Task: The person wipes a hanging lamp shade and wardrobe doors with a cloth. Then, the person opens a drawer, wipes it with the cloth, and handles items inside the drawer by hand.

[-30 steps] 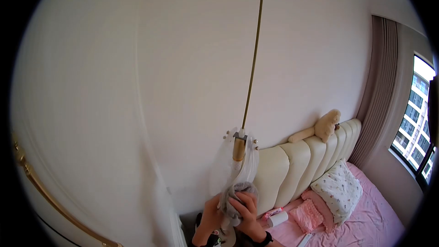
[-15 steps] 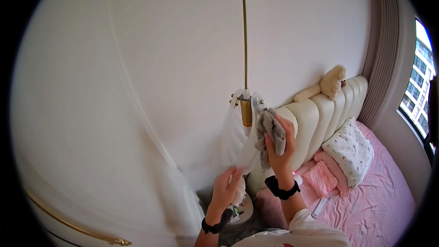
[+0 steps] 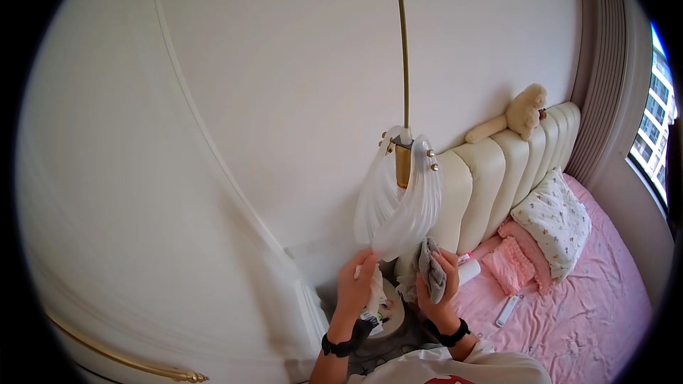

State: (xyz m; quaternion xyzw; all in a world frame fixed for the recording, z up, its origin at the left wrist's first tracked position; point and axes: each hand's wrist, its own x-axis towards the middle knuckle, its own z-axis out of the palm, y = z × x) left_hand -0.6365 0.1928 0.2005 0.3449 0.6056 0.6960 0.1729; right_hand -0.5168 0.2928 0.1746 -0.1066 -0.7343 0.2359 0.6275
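A pendant lamp with a ribbed, translucent petal-like shade (image 3: pixel 411 217) hangs from a thin gold rod (image 3: pixel 404 57). Gold knobs fasten the petals around its brass core (image 3: pixel 403 165). At the shade's lower left edge, my left hand (image 3: pixel 351 286) is closed, its fingertips pinching the rim. Just below the shade on the right, my right hand (image 3: pixel 442 297) grips a bunched grey cloth (image 3: pixel 431 274). The cloth sits close under the petals; whether it touches them I cannot tell. Black bands circle both wrists.
Below my hands stands a small round bedside table (image 3: pixel 391 316) with items on it. To the right are a cream padded headboard (image 3: pixel 491 171), a plush toy (image 3: pixel 526 114), a floral pillow (image 3: pixel 558 224) and a pink bed (image 3: pixel 569 320). A gold rail (image 3: pixel 128 355) runs at lower left.
My right hand with the cloth has moved down from the upper right petal to below the shade. My left hand stays at the lower rim. The view has shifted slightly.
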